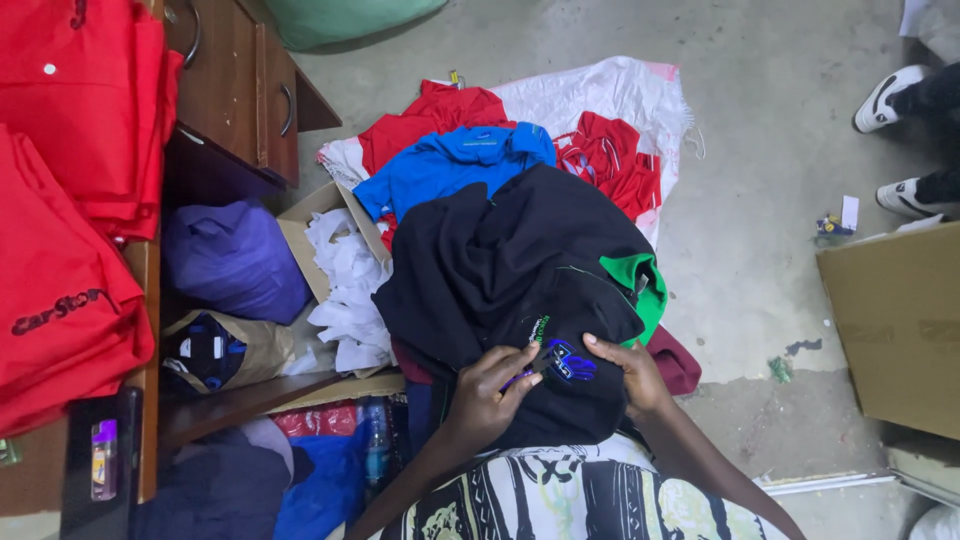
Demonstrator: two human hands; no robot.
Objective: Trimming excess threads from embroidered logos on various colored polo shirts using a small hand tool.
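Bent over a black shirt (520, 290) at six o'clock on the heap. Left hand (487, 392) pinching small snips (545, 358) at its blue emblem (570, 365); right hand (630, 372) pressed flat, fingers loose, at three o'clock.

Open cardboard box (318, 232), tan, on the floor beside the wooden cabinet, filled with crumpled white paper. Large flat cardboard carton (895, 325), brown, at the right edge. Brown paper bag (235, 350), open, below a purple bundle. Embroidered label (568, 362), blue on black cloth, between both hands. Small dark device with lit purple screen (104, 458), lower left on the surface.
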